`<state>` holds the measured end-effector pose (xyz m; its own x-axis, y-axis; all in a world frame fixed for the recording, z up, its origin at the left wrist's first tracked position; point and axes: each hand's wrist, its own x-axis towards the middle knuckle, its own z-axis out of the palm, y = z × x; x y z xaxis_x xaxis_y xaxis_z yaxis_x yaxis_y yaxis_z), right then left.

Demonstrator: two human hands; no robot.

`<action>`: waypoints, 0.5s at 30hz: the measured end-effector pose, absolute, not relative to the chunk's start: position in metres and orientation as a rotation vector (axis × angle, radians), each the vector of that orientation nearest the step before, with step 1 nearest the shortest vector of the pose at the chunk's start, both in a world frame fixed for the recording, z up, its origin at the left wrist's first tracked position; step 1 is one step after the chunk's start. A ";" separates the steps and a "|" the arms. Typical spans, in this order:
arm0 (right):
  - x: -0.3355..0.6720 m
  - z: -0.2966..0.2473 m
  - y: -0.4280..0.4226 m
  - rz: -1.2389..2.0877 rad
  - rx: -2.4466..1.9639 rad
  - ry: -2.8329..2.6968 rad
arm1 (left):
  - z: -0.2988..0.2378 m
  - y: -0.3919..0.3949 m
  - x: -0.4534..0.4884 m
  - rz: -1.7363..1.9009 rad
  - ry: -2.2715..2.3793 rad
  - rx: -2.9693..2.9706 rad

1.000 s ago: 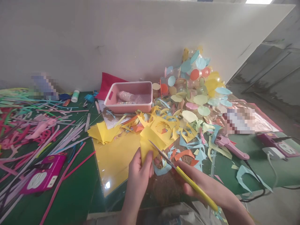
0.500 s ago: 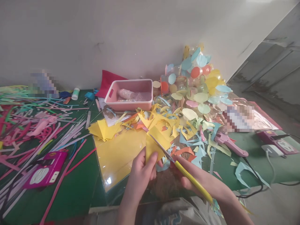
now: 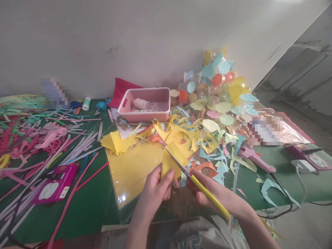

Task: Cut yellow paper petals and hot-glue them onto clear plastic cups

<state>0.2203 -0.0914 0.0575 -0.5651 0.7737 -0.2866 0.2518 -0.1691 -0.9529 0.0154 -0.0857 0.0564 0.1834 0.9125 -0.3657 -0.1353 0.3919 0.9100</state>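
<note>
Between the thumb and fingers of my left hand (image 3: 158, 185) is a folded-looking piece of yellow paper (image 3: 169, 160). My right hand (image 3: 211, 190) is closed around scissors (image 3: 209, 195) with yellow handles. Their metal blades lie across the yellow paper, pointing up and left; the fingers in the handle loops are partly hidden. Beyond the paper spreads a heap of yellow paper scraps (image 3: 178, 131). A stack of yellow paper pieces (image 3: 118, 141) rests to the left, on the corner of a larger yellow sheet (image 3: 132, 173) with a shiny surface.
A pink bin (image 3: 145, 116) with a bottle inside stands against the wall. To its right are piled clear cups with coloured paper discs (image 3: 218, 79). A pink glue gun (image 3: 256, 159) and its cable lie at right. Pipe cleaners (image 3: 57, 145) and a magenta box (image 3: 55, 183) cover the left.
The whole view has shifted slightly to the right. My hands, the yellow paper and the scissors keep nearly the same pose, with the scissor handles tilted a little differently.
</note>
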 end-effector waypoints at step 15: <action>0.207 0.052 -0.078 1.388 -1.711 -1.695 | 0.056 -0.088 0.013 0.889 1.242 0.884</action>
<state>0.2071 -0.0784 0.0518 -0.2021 0.9030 -0.3791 0.5495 -0.2159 -0.8071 0.0128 -0.0878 0.0562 0.1063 0.9148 -0.3896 -0.0742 0.3980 0.9144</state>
